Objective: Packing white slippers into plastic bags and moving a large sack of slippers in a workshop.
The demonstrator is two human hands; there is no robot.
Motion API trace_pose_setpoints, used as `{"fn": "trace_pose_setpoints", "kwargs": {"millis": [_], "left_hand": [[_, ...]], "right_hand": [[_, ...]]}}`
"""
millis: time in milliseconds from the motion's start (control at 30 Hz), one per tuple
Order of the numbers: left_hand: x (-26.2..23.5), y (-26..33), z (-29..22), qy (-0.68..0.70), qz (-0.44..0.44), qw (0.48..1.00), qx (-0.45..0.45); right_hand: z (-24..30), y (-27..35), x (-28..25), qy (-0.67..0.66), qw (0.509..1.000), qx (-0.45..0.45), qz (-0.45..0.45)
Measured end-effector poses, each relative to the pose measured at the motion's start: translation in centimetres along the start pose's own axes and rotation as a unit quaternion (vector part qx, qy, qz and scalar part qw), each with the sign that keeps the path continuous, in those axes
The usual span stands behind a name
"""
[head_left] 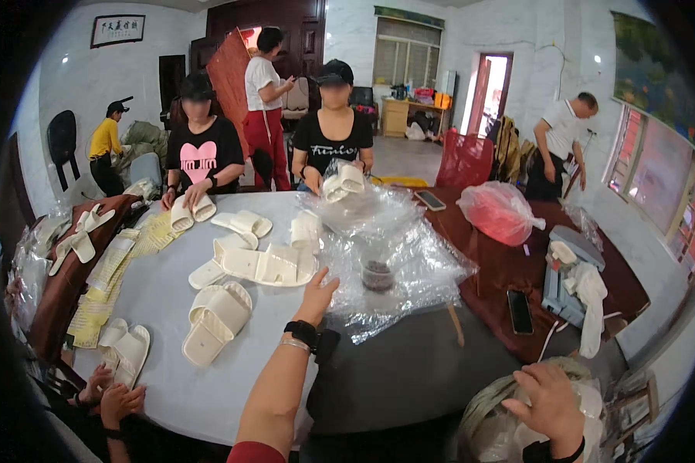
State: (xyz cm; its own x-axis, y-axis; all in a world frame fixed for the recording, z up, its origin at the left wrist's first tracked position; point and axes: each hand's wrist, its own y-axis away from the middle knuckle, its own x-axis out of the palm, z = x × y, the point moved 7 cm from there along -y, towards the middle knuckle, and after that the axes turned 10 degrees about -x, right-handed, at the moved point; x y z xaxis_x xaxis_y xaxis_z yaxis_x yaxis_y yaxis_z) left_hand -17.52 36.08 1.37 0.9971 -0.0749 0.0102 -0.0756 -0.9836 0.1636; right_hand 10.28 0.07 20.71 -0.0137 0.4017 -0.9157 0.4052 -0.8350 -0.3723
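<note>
My left hand [315,299] reaches over the table with its fingers stretched out, open, beside the heel of a cream slide slipper [266,265] and the edge of a pile of clear plastic bags [409,231]. It appears to hold nothing; whether the fingertips touch the slipper I cannot tell. At the lower right, my right hand [547,401] is open, fingers apart, above a large sack [479,413] with pale things in it. Nearer me on the table lies a pair of cream slippers [218,320], one overlapping the other. More slippers [243,225] lie farther back.
A clear tub with dark contents [377,276] stands among the bags. To the right are a phone [520,312], a grey-blue machine [567,270] and a red plastic bag [502,212]. Two co-workers handle slippers across the table; another person's hands [120,401] touch slippers [125,351] at left.
</note>
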Motion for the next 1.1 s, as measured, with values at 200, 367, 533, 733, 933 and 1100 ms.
{"fn": "trace_pose_setpoints", "kwargs": {"millis": [200,367,533,733,933,1100], "left_hand": [[-0.2,-5.4,0.9,0.066,0.000,0.989,-0.132],[1.0,-5.3,-5.2,-0.004,0.087,0.986,0.140],[-0.8,-2.5,-6.7,0.235,0.104,0.966,0.024],[-4.2,0.7,-9.4,0.251,0.098,0.962,0.051],[-11.3,5.1,-10.7,0.394,0.072,0.901,0.164],[-13.0,8.9,-8.7,0.398,-0.054,0.911,0.091]], "right_hand": [[0.4,0.3,1.1,-0.020,0.998,0.019,0.062],[-0.8,1.4,3.7,-0.064,0.991,0.077,0.089],[-0.9,0.9,4.0,-0.050,0.998,0.025,0.019],[-1.0,-1.5,4.4,-0.042,0.996,-0.018,0.073],[1.0,-12.9,3.3,-0.089,0.986,-0.140,0.015],[2.1,-23.0,5.0,-0.059,0.993,-0.095,-0.041]]}}
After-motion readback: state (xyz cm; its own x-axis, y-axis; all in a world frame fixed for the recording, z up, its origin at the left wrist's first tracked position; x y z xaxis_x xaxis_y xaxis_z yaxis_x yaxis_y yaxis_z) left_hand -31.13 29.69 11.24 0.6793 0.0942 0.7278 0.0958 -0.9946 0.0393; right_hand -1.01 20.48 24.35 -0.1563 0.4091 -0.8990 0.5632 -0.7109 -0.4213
